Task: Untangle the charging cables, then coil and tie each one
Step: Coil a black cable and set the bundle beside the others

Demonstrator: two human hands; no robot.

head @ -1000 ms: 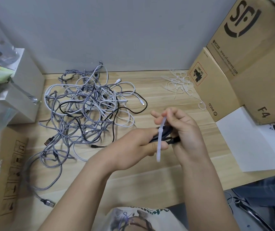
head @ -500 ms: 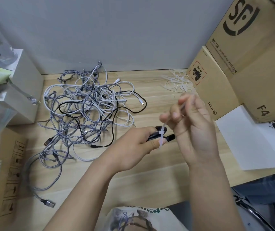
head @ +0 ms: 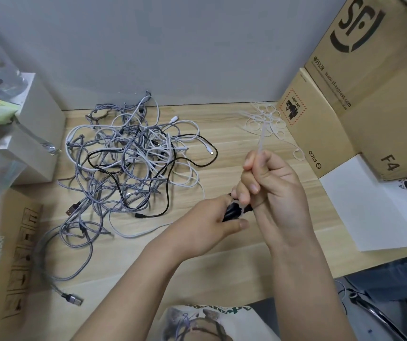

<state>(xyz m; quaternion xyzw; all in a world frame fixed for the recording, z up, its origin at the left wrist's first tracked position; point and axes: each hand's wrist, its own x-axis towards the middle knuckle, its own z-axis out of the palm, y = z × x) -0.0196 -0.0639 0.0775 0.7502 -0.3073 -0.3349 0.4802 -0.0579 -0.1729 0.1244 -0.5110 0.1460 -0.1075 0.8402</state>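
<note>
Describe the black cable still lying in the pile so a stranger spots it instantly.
Start at the tangled cable heap on the wooden table, left of the hands. Among grey braided and white cords, the black cable loops through the middle, the only black one there.

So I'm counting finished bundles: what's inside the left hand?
The left hand grips a coiled black cable with a white zip tie around it. Most of the coil is covered by fingers.
</note>
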